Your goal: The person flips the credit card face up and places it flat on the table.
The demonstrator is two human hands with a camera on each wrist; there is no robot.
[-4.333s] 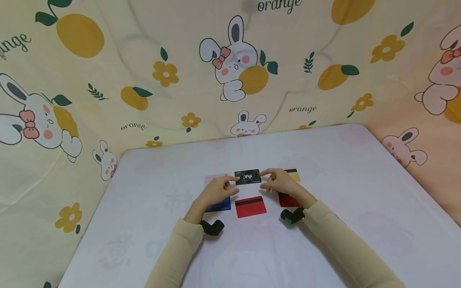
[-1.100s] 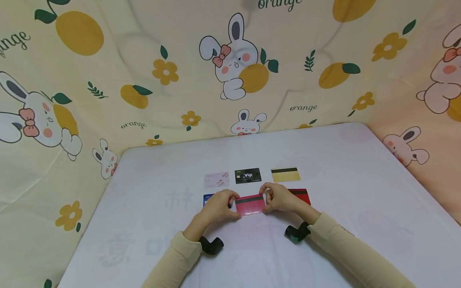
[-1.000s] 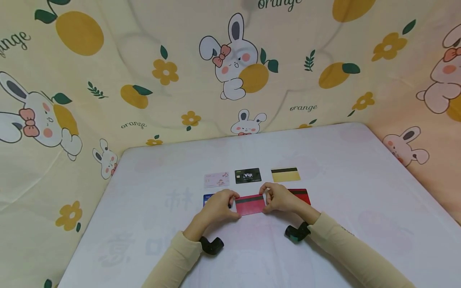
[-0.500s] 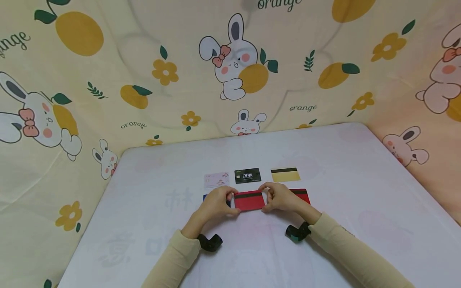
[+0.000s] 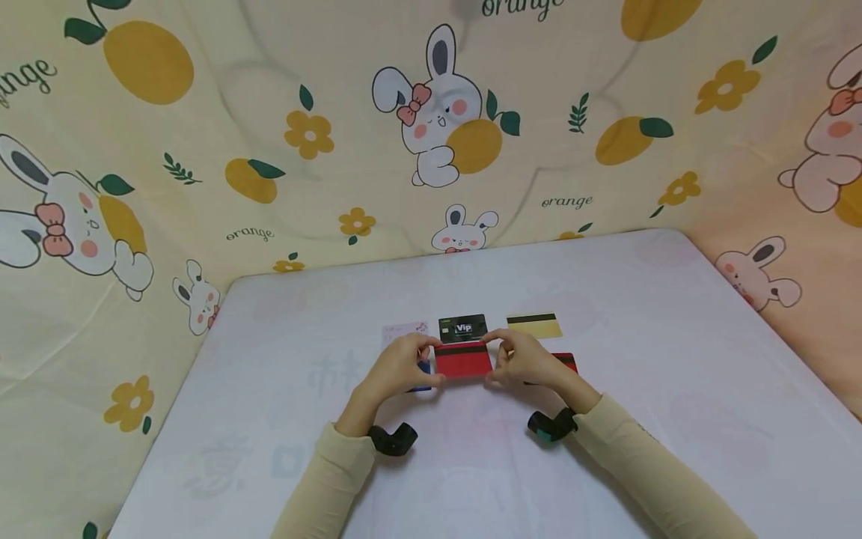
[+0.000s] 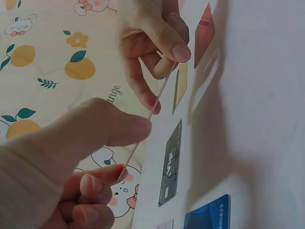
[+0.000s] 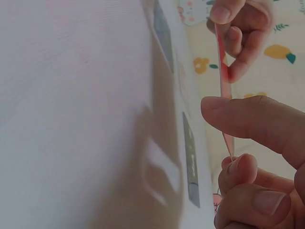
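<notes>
A red card [image 5: 463, 361] with a dark stripe is held up off the table between both hands in the head view. My left hand [image 5: 399, 364] pinches its left end between thumb and fingers; my right hand [image 5: 530, 361] pinches the right end. Seen nearly edge-on, the red card [image 7: 222, 71] shows as a thin strip in the right wrist view. Just beyond it lies a black Vip card [image 5: 462, 327], flat on the table and apart from the held card, as the Vip card [image 6: 170, 164] in the left wrist view confirms.
A pale pink card [image 5: 400, 329] and a gold card [image 5: 536, 326] flank the Vip card. Partly covered by the hands are a blue card [image 5: 423, 380] at left and another red card [image 5: 567, 361] at right. All lie on the white-covered table [image 5: 465, 471].
Earlier, both hands were at the Vip card while the middle red card lay on the table. Then both hands took the red card, raised it and moved it away from me.
</notes>
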